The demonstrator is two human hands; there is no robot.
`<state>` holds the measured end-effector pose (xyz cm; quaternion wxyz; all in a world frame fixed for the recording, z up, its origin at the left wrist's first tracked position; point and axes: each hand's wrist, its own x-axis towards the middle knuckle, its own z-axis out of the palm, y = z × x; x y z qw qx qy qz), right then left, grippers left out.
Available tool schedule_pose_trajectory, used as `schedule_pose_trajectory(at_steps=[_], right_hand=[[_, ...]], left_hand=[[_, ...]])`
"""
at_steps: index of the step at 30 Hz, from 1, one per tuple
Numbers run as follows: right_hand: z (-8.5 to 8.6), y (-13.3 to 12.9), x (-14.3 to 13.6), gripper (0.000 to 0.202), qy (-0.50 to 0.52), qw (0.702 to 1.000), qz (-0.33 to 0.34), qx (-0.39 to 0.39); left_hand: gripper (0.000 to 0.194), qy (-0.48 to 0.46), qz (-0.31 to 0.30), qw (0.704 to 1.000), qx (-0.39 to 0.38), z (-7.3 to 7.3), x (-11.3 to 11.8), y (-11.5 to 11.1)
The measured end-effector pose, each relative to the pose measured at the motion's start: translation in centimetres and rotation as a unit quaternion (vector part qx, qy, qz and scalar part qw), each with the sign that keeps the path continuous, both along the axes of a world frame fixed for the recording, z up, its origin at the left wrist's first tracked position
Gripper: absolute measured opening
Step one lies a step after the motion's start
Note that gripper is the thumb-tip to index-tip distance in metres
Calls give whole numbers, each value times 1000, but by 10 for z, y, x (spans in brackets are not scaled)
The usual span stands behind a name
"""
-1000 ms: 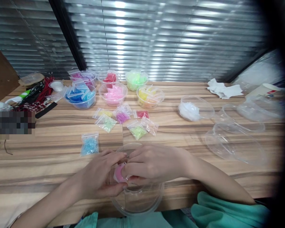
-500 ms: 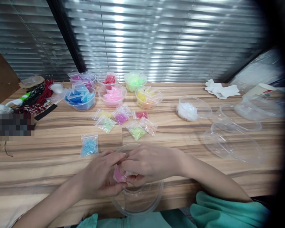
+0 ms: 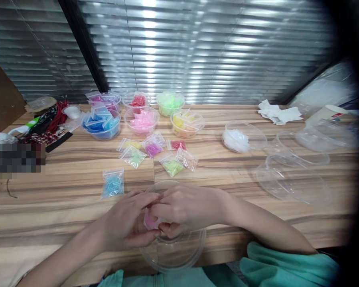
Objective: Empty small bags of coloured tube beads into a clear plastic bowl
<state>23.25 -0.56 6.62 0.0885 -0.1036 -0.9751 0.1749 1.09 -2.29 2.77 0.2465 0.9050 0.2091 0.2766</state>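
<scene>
At the front centre, my left hand (image 3: 124, 223) curves around the left side of a clear round container (image 3: 160, 184), its thumb and fingertips close to my right hand. My right hand (image 3: 182, 207) is bent over the same container, its fingers curled inward at a pink item (image 3: 150, 221) that shows between the two hands. What exactly the right fingertips pinch is hidden. A clear round lid (image 3: 194, 259) lies under and in front of the hands. Left of the container is a small zip bag of light blue pieces (image 3: 113, 184).
Several small coloured bags (image 3: 134, 156) lie mid-table. Behind them stand clear bowls of blue (image 3: 101, 124), pink (image 3: 141, 120), green and yellow bags. A bowl of white pieces (image 3: 236, 140) and clear lids (image 3: 293, 179) are at the right; red cords (image 3: 58, 115) lie at the left.
The right fingers have shifted slightly over the pink item, and the right thumb has drawn in a little. Otherwise both hands stay in nearly the same place.
</scene>
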Motion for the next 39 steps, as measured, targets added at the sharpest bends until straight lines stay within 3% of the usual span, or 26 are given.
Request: schedule_pose_trajectory(at_steps=[6,11,20,24,33,39], right_hand=[[5,-2,-2,15,-17,1000,-10,17],[7,-3,-4,12,-24,999,-10,19],[0,-3,-4,17,-7,1000,-2,7],[0,-3,-3,16,-7,1000,0,4],[1,-1,-3,14,-8,1000,5,-5],[0,-1,-3,10,-2,1000,6,3]], left_hand=[[59,28,1,999,-38,-1,-2,-1],[49,55,13,995,-80,2,0,-1],[50,4,-6,998,-57,2,3,-1],[39,45,-1,994,-102,6,5,0],[54,11,-5,998,-59,0,3,-1],[44,35,-6,996,-77,0,1,-1]])
